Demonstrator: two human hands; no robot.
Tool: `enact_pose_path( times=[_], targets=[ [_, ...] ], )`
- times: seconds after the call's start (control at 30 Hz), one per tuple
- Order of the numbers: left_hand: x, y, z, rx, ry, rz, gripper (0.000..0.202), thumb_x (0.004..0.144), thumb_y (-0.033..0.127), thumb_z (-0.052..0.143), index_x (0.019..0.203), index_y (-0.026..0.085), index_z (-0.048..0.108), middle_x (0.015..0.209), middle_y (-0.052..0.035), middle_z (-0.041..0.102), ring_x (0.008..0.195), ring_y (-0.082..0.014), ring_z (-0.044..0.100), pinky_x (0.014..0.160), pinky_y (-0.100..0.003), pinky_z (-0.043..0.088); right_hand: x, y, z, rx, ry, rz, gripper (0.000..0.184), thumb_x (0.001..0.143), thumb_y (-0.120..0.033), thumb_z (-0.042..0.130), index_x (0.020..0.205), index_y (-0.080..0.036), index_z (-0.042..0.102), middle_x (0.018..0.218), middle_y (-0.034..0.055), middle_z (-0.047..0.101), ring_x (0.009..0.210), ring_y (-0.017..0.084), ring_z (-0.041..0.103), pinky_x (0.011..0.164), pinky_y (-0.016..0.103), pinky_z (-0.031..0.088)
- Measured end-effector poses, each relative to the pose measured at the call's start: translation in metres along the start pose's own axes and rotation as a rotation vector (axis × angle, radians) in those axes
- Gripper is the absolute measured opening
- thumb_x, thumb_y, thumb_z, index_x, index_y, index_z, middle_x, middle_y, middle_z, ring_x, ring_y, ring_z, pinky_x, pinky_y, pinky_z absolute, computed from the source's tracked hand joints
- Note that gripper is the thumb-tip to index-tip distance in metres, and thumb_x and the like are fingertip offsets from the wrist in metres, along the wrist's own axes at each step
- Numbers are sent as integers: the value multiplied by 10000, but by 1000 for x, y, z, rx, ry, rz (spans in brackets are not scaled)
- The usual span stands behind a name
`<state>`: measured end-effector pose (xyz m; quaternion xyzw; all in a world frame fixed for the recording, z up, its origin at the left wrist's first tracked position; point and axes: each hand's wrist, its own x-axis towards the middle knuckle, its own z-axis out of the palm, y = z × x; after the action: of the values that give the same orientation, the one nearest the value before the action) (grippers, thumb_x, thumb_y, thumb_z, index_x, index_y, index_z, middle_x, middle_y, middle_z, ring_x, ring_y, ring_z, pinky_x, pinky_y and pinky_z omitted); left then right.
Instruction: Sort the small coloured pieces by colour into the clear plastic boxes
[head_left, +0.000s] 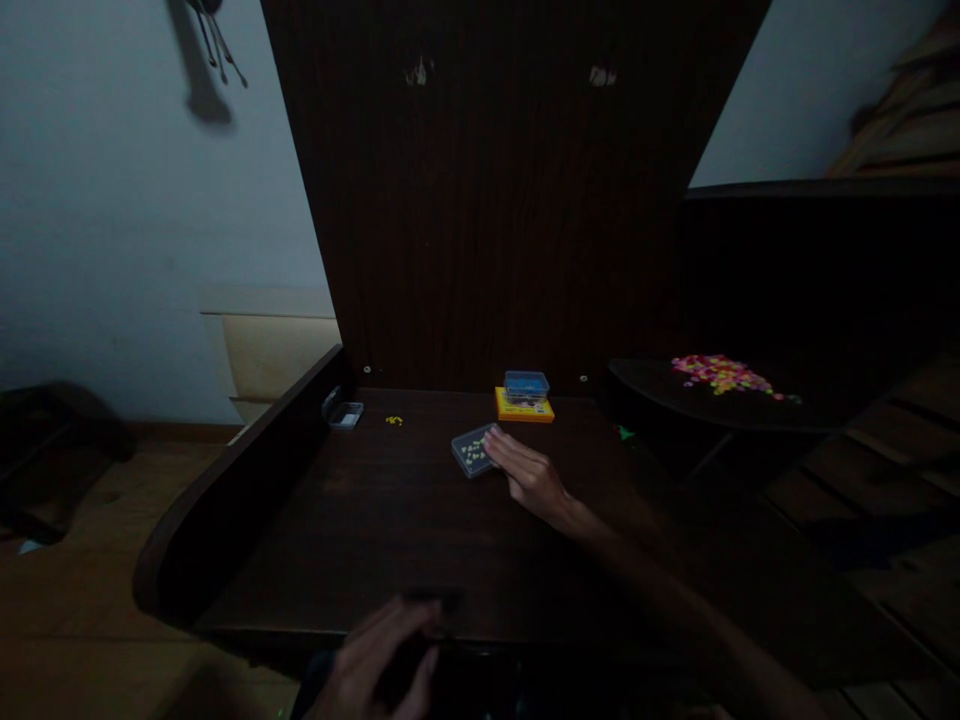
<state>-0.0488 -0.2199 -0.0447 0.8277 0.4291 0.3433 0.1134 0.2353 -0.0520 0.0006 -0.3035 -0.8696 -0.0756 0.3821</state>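
My right hand [529, 473] reaches out over the dark wooden desk [360, 520] and rests its fingers on the right edge of a small clear plastic box [471, 450] that holds yellow-green bits. My left hand [382, 655] is low at the desk's near edge, blurred, its fingers curled around a dark object I cannot make out. Behind the clear box a blue-lidded box [526, 384] sits on an orange one [525, 407].
A small clear lid or tray [346, 414] and a few yellow bits [394, 420] lie at the back left of the desk. A side shelf [675, 395] on the right carries a heap of coloured beads [721, 374]. A tall dark panel rises behind.
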Motion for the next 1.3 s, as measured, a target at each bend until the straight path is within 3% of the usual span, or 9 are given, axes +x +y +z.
enact_pose_path(
  times=[0.07, 0.13, 0.23, 0.3, 0.5, 0.67, 0.77, 1.0, 1.3],
  targets=[
    [44, 7, -12, -68, 134, -60, 534, 804, 280, 614, 1311, 263, 446, 1195, -80, 613, 1083, -235, 606, 959, -420, 498, -2, -9, 3, -14, -3, -21, 640, 810, 36, 341, 1394, -218, 410, 1344, 41, 534, 1299, 187, 419, 1084, 425, 417],
    [85, 9, -19, -155, 172, -183, 686, 751, 351, 680, 1351, 229, 370, 1319, -116, 501, 1153, -260, 552, 968, -438, 484, 0, -14, 3, -26, 7, -33, 628, 827, 26, 339, 1406, -213, 390, 1349, 48, 528, 1304, 186, 412, 1077, 420, 428],
    [129, 2, -15, -309, 145, -294, 943, 654, 408, 764, 1413, 214, 238, 1422, -164, 358, 1201, -300, 501, 969, -482, 465, 4, -17, 2, -30, 42, -45, 603, 845, 12, 350, 1411, -193, 382, 1357, 65, 518, 1304, 193, 412, 1076, 412, 429],
    [149, -5, -5, -480, 65, -325, 992, 633, 393, 785, 1419, 218, 206, 1463, -181, 287, 1189, -298, 511, 917, -455, 504, 4, -18, 1, -34, 55, -40, 586, 853, 0, 357, 1406, -191, 393, 1354, 68, 520, 1302, 199, 417, 1075, 413, 429],
    [189, -18, 18, -931, -99, -283, 748, 638, 304, 792, 1248, 144, 389, 1139, -134, 594, 991, -223, 632, 886, -422, 522, 1, -16, -5, -108, 47, -39, 515, 877, -62, 427, 1378, -182, 444, 1311, 76, 563, 1278, 213, 453, 1060, 398, 446],
    [202, -27, 23, -1132, -144, -275, 713, 594, 249, 820, 1190, 147, 441, 1143, -121, 613, 949, -210, 661, 911, -438, 512, 6, -12, -17, -160, -31, -26, 499, 887, -196, 514, 1380, -173, 442, 1349, 95, 528, 1319, 248, 398, 1064, 430, 429],
    [199, -32, 27, -1187, -177, -299, 705, 570, 206, 832, 1175, 161, 471, 1163, -117, 616, 943, -213, 670, 907, -434, 518, 9, -9, -19, -186, -104, -62, 531, 890, -257, 513, 1382, -82, 419, 1395, 157, 465, 1357, 275, 328, 1053, 443, 430],
    [192, -32, 31, -1284, -208, -374, 668, 572, 132, 822, 1161, 171, 509, 1184, -95, 606, 939, -187, 667, 883, -365, 532, 4, -4, -10, -302, -86, -176, 438, 893, -267, 474, 1267, -49, 539, 1289, 184, 565, 1177, 298, 523, 910, 447, 509],
    [191, -31, 32, -1335, -217, -380, 650, 555, 126, 828, 1139, 168, 545, 1173, -87, 604, 947, -181, 649, 860, -334, 525, -4, -4, -6, -352, -105, -173, 405, 899, -285, 472, 1211, -45, 567, 1253, 187, 592, 1117, 285, 558, 884, 434, 505]
  ],
)
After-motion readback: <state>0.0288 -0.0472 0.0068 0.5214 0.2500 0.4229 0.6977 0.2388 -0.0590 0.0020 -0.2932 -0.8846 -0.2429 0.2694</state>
